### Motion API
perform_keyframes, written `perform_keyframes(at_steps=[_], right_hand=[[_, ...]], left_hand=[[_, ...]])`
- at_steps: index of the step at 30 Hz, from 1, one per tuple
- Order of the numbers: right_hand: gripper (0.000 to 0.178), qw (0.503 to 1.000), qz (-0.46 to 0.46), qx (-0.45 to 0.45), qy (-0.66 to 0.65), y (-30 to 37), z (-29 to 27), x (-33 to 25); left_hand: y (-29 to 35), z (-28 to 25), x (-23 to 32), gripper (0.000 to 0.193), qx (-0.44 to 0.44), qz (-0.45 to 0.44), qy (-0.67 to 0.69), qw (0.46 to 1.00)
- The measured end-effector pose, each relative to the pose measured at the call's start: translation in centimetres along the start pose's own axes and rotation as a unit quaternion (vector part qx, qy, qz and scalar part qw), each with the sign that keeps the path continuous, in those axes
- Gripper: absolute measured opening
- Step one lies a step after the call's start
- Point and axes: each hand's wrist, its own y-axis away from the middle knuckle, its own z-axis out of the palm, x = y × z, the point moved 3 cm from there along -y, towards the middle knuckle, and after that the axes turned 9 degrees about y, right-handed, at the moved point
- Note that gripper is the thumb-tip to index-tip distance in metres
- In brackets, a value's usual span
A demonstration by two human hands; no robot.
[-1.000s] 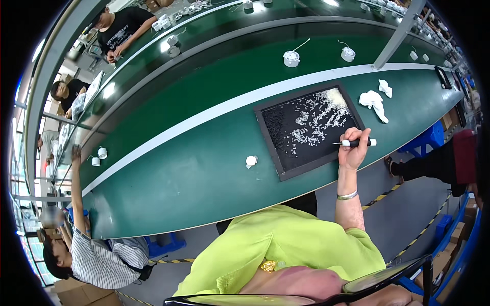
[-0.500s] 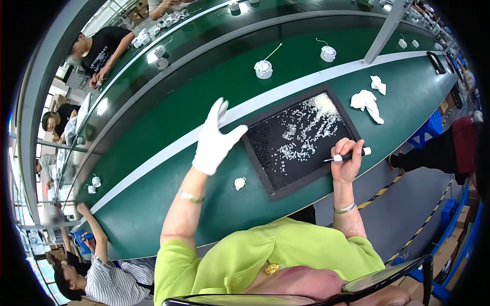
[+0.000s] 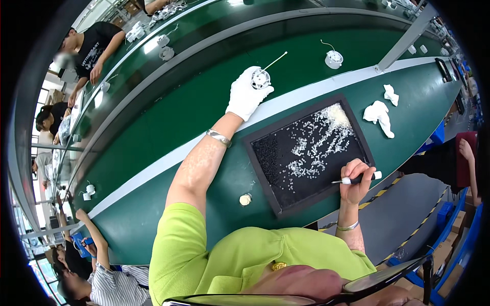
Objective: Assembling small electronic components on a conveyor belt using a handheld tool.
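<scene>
My left hand, in a white glove, has its fingers round a white round plastic housing with a thin pale wire standing out of it. The housing is on the green conveyor belt, just past the pale rail. In my bare right hand is a black-and-white pen-like tool with a thin metal tip pointing left. That hand is over the near right edge of a black tray. Many small whitish pieces are scattered in the tray, with a pale heap at its far right corner and small black pieces along its left side.
Another white housing stands farther right on the belt. A metal post rises from the rail. Crumpled white gloves lie right of the tray, and a small cream-coloured round piece lies left of it. Other people work at the left.
My left hand has moved up and right from above the table and taken hold of the housing on the belt. My right hand still holds the tool, slightly lower in the picture.
</scene>
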Motion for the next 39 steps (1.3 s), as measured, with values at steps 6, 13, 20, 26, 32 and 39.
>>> perform_keyframes(at_steps=[6,13,20,26,32,39], right_hand=[[0.054,1.0,0.009,0.029,0.005,-0.2,0.6,0.0],[0.053,0.998,0.043,0.034,-0.033,-0.6,0.4,-0.2],[0.062,0.976,0.149,-0.059,-0.144,2.0,6.6,-1.5],[0.065,0.964,0.202,-0.008,-0.174,2.1,7.6,-0.1],[0.068,0.964,0.211,-0.013,-0.158,2.3,8.6,0.1],[0.079,0.973,0.2,-0.111,-0.031,4.6,14.7,-0.2]], left_hand=[[7.1,-4.9,5.2,0.06,0.01,0.149,-0.042,0.988],[16.6,-8.1,7.3,0.063,0.006,0.163,-0.08,0.983],[25.1,-6.7,4.5,0.053,0.06,-0.126,0.23,0.963],[27.3,-5.5,3.7,0.053,0.035,-0.023,0.052,0.998],[27.2,-5.7,4.1,0.058,0.034,0.01,0.008,0.999],[27.2,-5.9,4.2,0.058,0.027,0.002,-0.041,0.999]])
